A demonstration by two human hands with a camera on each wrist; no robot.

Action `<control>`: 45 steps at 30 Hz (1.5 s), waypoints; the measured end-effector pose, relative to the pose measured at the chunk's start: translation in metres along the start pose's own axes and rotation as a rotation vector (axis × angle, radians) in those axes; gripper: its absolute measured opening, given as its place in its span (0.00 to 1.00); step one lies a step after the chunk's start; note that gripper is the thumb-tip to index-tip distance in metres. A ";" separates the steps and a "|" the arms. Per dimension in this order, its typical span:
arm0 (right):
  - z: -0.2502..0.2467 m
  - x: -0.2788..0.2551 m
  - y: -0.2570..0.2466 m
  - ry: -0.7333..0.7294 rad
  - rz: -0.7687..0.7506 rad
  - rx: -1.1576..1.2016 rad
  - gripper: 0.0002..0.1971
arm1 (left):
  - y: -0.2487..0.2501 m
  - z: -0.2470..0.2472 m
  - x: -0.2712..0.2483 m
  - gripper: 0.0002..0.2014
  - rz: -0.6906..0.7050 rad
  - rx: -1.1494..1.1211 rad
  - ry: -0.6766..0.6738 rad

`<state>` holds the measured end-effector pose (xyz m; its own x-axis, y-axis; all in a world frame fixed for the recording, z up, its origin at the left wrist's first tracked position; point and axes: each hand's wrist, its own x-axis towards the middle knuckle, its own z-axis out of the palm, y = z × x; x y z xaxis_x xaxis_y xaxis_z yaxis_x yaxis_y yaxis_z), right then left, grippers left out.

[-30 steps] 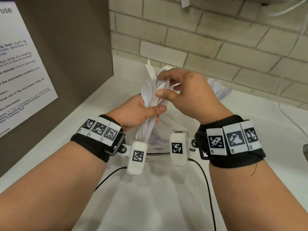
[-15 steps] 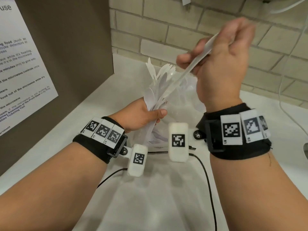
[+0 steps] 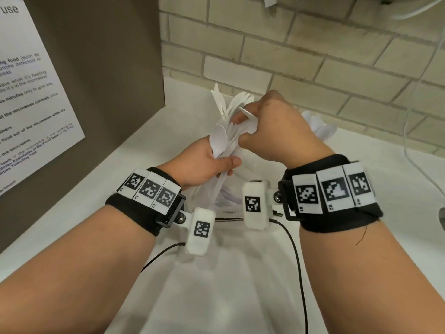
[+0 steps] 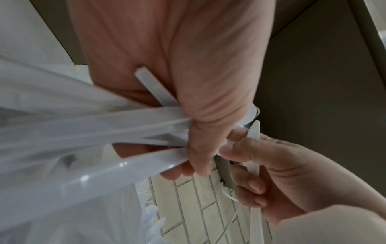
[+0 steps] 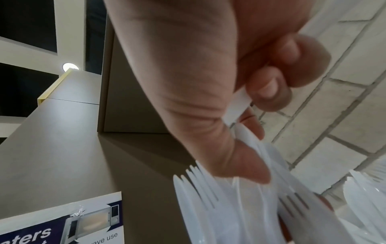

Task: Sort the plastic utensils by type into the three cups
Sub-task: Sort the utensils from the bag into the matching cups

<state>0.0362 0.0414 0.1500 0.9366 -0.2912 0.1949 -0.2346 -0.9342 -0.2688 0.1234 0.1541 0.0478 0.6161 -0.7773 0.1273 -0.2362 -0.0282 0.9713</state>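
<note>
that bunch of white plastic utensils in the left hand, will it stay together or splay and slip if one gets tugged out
The bunch of utensils probably splays: the heads already fan out above the left hand. The handles look glossy in the left wrist view, so neighbours may slide along as the right hand pulls one. They look thin and light, likely slightly bendy.

Utensils (image 3: 222,138) white – wristbands (image 3: 142,210) black, checker-tagged.

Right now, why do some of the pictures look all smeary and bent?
Left wrist view: the utensil handles sit so close that they smear into pale streaks. Right wrist view: the right hand is soft and blurry, while the fork tines look sharper. Head view: the wide lens curves the brick wall.
</note>
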 end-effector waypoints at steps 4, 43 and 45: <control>0.007 0.004 0.003 0.026 -0.014 0.012 0.10 | -0.001 0.000 0.001 0.16 -0.003 0.022 0.009; 0.000 0.007 0.004 0.312 0.027 0.969 0.04 | 0.000 0.007 -0.005 0.10 -0.021 -0.221 -0.155; 0.007 0.006 0.004 0.195 0.021 0.901 0.05 | 0.000 0.007 -0.006 0.10 -0.010 -0.248 -0.174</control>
<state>0.0430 0.0371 0.1437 0.8547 -0.4125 0.3150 0.1168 -0.4386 -0.8911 0.1150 0.1542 0.0458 0.4745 -0.8743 0.1018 -0.0273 0.1010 0.9945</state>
